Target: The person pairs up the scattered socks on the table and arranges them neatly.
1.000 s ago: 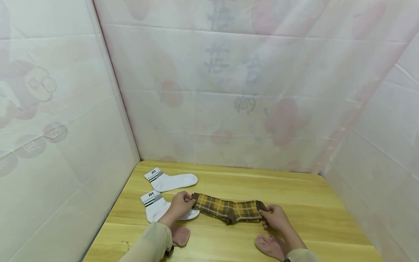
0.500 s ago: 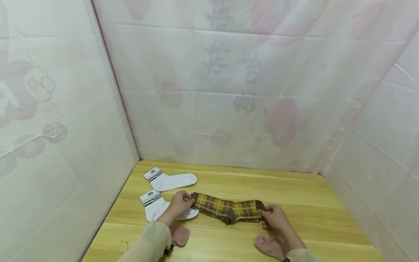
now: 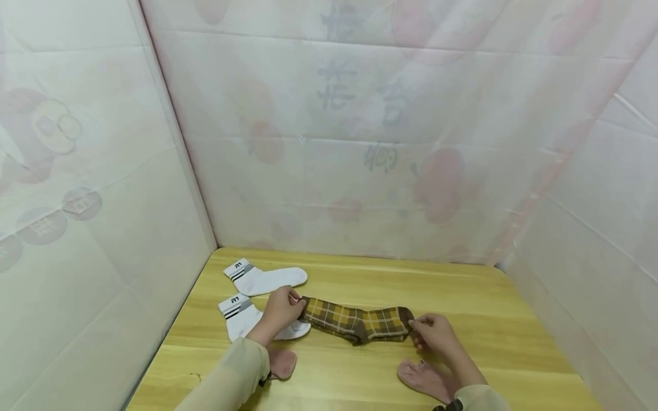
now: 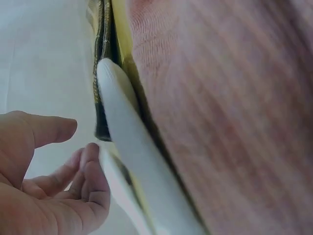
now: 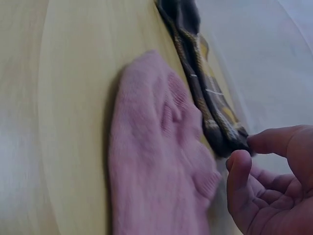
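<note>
Plaid socks [image 3: 354,322], brown and yellow, laid out lengthwise around the middle of the surface [image 3: 354,382], cuff end to the left, darker toe end to the right. Looks like two layers, one on top of the other, going by the right wrist view.

Left grip [image 3: 283,310] right beside the cuff end, pretty wide, with a clear gap between thumb and fingers in the left wrist view. Right grip [image 3: 436,331] up at the toe end, narrow, thumb and finger close together; honestly can't tell if actually pinching the fabric.

Over on the far left, one white sock [image 3: 272,281] with dark stripes on the cuff, toe pointing right. Just nearer, a second white sock [image 3: 243,324], same stripes, partly hidden behind the left grip and forearm. Nearer again, a pink sock [image 3: 284,364] peeking out past the left sleeve [image 3: 228,374], plus another pink sock [image 3: 424,379] near right, by the right wrist. Pale fabric walls [image 3: 308,194] left, right and far, with faded pink blotches.
</note>
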Demonstrator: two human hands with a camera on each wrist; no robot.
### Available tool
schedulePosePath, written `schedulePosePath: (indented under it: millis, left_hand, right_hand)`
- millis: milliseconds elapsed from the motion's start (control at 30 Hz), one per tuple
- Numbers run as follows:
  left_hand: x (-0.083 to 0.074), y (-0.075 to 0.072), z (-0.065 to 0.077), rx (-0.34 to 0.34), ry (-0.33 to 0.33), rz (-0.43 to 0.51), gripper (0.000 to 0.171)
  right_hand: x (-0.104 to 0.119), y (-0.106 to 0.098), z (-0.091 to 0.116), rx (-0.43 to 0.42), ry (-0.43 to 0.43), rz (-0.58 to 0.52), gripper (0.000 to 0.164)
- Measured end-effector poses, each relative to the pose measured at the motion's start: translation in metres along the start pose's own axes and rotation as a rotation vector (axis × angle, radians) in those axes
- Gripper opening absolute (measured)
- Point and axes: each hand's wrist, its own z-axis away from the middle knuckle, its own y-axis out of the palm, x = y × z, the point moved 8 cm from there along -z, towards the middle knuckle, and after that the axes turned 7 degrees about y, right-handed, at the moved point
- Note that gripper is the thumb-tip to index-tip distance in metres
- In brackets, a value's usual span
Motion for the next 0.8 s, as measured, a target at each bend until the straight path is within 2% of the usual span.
schedulePosePath:
  millis: [100,367,533,800]
  left_hand:
    - [-0.016,0.008,0.0,0.028,0.069,-0.01,0.013]
    - [-0.064,0.053,0.008,0.184,0.19,0.123,0.014]
    - [-0.087,0.082,0.015,0.236,0.239,0.21,0.019]
    - [-0.111,0.127,0.022,0.366,0.27,0.292,0.017]
  right_hand:
    - [0.001,-0.01,0.005,-0.021,-0.01,0.03,0.029]
    - [-0.016,-0.032,0.012,-0.04,0.014,0.047,0.035]
    - [-0.027,-0.047,0.025,-0.062,0.042,0.1,0.038]
    - [-0.045,-0.068,0.038,-0.084,0.094,0.113,0.043]
